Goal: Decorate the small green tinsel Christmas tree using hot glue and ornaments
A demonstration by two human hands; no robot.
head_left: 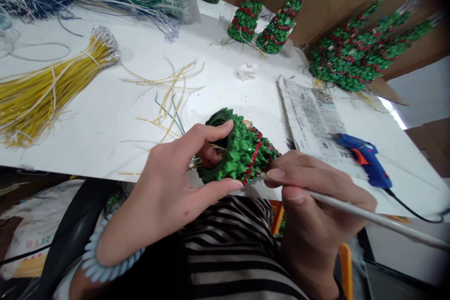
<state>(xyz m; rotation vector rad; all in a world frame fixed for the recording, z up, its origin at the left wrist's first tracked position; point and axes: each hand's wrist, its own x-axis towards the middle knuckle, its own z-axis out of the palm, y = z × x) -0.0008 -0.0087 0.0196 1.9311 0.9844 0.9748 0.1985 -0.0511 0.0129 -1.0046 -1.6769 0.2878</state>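
With my left hand [172, 173] I grip a miniature Christmas tree [242, 150] by its hollow base, tipped sideways at the near edge of the white table [218, 75], while my right hand [312, 197], nearer the blue glue gun [367, 155], pinches a slim pale rod [351, 211] with its tip at the red garland [253, 155].

Light bright, even | glare by right edge of table [220, 96] | right-hand trees [351, 58] stretched, blurred | upper-right corner black
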